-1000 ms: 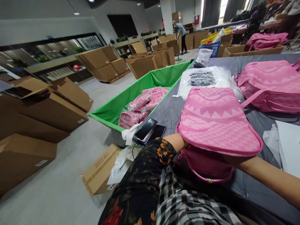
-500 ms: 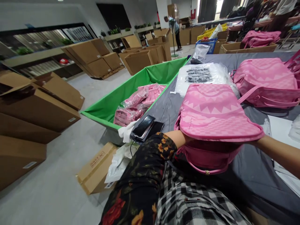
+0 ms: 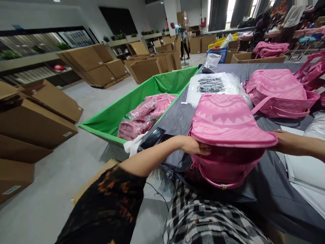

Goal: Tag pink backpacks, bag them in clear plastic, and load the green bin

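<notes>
A pink backpack (image 3: 223,115) with a zigzag pattern lies on the grey-covered table in front of me, its front panel loose like a flap over a dark opening. At the opening's left edge, my left hand (image 3: 194,145) grips the bag's side, with fingertips partly under the flap. My right hand (image 3: 280,140) holds the flap's right corner; most of its fingers are hidden behind the fabric. Toward me hangs the carry handle (image 3: 223,186) with a small gold-coloured piece. Another pink backpack (image 3: 276,89) rests farther right.
Left of the table, a green fabric bin (image 3: 101,120) holds plastic-wrapped pink bags (image 3: 142,118). A phone (image 3: 153,137) lies at the table's left edge. Clear plastic packaging (image 3: 210,84) is behind the backpack; white sheets (image 3: 302,169) lie right. Cardboard boxes (image 3: 38,125) stand on the floor. Another person (image 3: 181,37) stands far back.
Both hands have drawn back from under the flap, where they were hidden, to the backpack's sides. My left elbow has swung outward to the left. The view has shifted slightly.
</notes>
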The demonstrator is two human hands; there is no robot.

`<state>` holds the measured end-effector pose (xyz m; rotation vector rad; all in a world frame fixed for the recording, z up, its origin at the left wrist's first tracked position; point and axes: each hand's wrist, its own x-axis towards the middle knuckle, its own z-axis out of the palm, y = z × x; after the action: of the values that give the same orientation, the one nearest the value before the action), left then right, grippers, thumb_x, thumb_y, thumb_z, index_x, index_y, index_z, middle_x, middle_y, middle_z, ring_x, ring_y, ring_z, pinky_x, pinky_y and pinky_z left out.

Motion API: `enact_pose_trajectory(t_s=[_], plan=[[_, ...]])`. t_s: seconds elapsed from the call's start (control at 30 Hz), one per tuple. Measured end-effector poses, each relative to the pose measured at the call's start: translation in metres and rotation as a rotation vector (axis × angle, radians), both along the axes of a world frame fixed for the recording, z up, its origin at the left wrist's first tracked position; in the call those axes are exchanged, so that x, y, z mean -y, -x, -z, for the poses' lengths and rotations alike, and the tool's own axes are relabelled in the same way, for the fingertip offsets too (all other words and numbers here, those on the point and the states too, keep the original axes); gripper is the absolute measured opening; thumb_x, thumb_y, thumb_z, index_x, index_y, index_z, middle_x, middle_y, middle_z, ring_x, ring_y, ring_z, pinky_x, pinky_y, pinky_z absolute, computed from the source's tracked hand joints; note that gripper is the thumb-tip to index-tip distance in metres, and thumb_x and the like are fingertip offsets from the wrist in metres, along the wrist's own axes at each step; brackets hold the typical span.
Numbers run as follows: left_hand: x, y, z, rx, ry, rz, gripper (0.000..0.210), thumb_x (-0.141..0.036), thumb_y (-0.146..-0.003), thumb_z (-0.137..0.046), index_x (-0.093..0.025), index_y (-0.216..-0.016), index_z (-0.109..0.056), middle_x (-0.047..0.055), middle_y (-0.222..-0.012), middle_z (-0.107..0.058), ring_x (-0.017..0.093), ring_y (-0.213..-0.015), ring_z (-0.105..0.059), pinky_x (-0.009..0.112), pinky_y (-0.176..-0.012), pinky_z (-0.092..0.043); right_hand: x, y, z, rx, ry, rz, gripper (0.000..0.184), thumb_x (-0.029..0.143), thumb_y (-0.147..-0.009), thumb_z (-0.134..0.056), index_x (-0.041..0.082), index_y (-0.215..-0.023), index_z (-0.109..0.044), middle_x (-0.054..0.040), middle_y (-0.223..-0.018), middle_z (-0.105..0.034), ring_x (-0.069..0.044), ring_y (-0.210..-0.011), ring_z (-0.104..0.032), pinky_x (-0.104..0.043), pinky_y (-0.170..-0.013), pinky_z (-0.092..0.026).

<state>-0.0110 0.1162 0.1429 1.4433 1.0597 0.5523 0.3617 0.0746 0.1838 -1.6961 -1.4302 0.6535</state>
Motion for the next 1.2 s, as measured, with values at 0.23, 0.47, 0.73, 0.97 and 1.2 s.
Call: enact_pose_trajectory(t_s=[0.23,0.47,0.73,0.97,1.2], plan=[[-0.01,0.083,0.007,0.129,-0.144,-0.178,0.024,-0.04,-0.082,-0.069,-0.019,-0.09,-0.078,0.006,-0.084,-0.076,0.023,-0.089,-0.071,0.037,-0.094,-0.052,0.023,-0.015,0.01,0.527,0.009,-0.176,0.03,-0.002,-0.072,-0.077,0.025,-0.086,-0.08,-0.0134,-0.097,-0.076,-0.022,-0.085,-0.071,-0.039,-0.086,-0.052],[-0.029,-0.006,0.088,0.181,-0.211,-0.497,0.029,-0.02,-0.088,-0.059,-0.013,-0.114,-0.071,0.014,-0.127,-0.068,0.024,-0.121,-0.061,0.04,-0.112,-0.042,-0.01,0.121,0.024,0.658,-0.163,-0.724,0.029,0.034,-0.096,-0.052,0.023,-0.115,-0.071,-0.0109,-0.099,-0.072,-0.022,-0.078,-0.071,-0.032,-0.069,-0.053],[-0.01,-0.037,0.122,0.51,-0.184,-0.508,0.056,-0.044,-0.084,-0.075,-0.022,-0.133,-0.059,0.011,-0.132,-0.065,0.021,-0.112,-0.065,0.037,-0.105,-0.048,-0.097,0.165,0.057,0.802,-0.358,-0.618,0.04,0.017,-0.09,-0.051,0.02,-0.129,-0.062,-0.0162,-0.121,-0.062,-0.023,-0.09,-0.067,-0.033,-0.073,-0.057],[-0.019,-0.058,0.124,0.655,-0.132,-0.454,0.073,-0.077,-0.075,-0.069,-0.021,-0.121,-0.059,0.012,-0.122,-0.067,0.022,-0.109,-0.064,0.034,-0.098,-0.048,-0.094,0.176,0.09,0.747,-0.489,-0.56,0.054,0.005,-0.086,-0.041,0.023,-0.134,-0.059,-0.0127,-0.126,-0.059,-0.02,-0.101,-0.067,-0.033,-0.084,-0.058],[-0.038,-0.037,0.101,0.378,-0.172,-0.21,0.083,-0.095,-0.077,-0.039,-0.015,-0.084,-0.061,-0.001,-0.064,-0.052,0.015,-0.062,-0.05,0.03,-0.065,-0.045,-0.089,0.182,0.087,0.867,-0.557,-0.642,0.034,0.006,-0.094,-0.048,0.021,-0.117,-0.067,-0.0114,-0.121,-0.063,-0.021,-0.108,-0.06,-0.032,-0.088,-0.051]])
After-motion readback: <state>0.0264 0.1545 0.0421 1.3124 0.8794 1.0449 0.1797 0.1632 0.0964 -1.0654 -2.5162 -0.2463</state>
